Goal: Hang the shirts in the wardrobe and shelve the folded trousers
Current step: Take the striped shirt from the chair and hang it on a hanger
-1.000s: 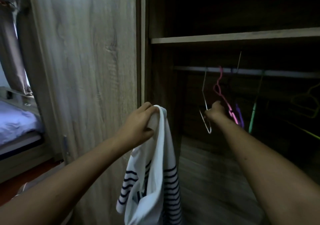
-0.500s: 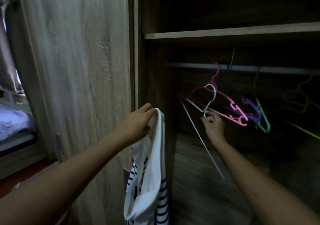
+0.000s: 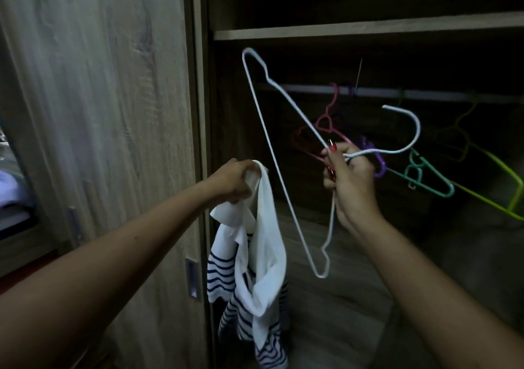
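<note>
My left hand (image 3: 231, 180) grips the top of a white shirt with navy stripes (image 3: 255, 278), which hangs down in front of the wardrobe's open edge. My right hand (image 3: 347, 174) holds a white wire hanger (image 3: 272, 153) by its neck, off the rail and turned on its side, its hook (image 3: 408, 130) pointing right. The hanger and the shirt are apart. Inside the dark wardrobe, the metal rail (image 3: 425, 95) carries pink (image 3: 326, 119), purple (image 3: 377, 161), teal (image 3: 425, 175) and yellow-green (image 3: 499, 175) hangers. No trousers are in view.
A wooden wardrobe door (image 3: 99, 113) with a metal recessed handle (image 3: 192, 279) stands at the left. A wooden shelf (image 3: 368, 28) runs above the rail. A bed (image 3: 11, 192) shows at the far left edge. The wardrobe floor (image 3: 354, 297) lies below the hangers.
My right hand has lifted the white hanger off the rail and drawn it out toward me, swinging it sideways. The other hangers swing on the rail. My left hand keeps holding the shirt.
</note>
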The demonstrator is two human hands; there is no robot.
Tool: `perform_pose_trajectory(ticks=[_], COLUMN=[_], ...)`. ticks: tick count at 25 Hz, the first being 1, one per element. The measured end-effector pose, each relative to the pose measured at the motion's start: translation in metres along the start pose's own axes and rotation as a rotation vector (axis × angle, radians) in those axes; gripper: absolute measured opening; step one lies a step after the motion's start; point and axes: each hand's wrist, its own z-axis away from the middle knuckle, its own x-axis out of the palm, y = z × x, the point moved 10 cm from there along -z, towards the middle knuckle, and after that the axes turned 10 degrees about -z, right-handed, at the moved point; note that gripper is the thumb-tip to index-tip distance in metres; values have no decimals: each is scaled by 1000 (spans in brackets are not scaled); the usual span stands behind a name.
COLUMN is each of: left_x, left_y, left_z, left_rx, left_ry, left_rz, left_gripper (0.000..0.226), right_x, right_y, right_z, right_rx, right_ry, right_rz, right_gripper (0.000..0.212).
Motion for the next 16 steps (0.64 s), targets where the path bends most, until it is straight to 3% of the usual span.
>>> perform_pose_trajectory(ticks=[3, 6, 10, 13, 16], left_x=[8, 2, -24, -45, -43], left_y=[14, 24, 1, -36, -45], left_z=[1, 10, 15, 18, 28], left_rx=[51, 106, 111, -1, -16], left_ry=[-83, -155, -146, -37, -33], left_rz=[146, 316, 412, 403, 273], left_gripper=[57, 56, 55, 47, 44], right_x=[23, 29, -15, -36, -31], right_y=[-21, 13, 72, 65, 51], right_z=[6, 15, 27, 26, 24], right_rx=[-45, 25, 160, 174, 207], right_ry=[-47, -71, -75, -241, -488], right_rz=[-217, -237, 83, 310, 440], right_gripper=[19, 23, 25, 23, 19])
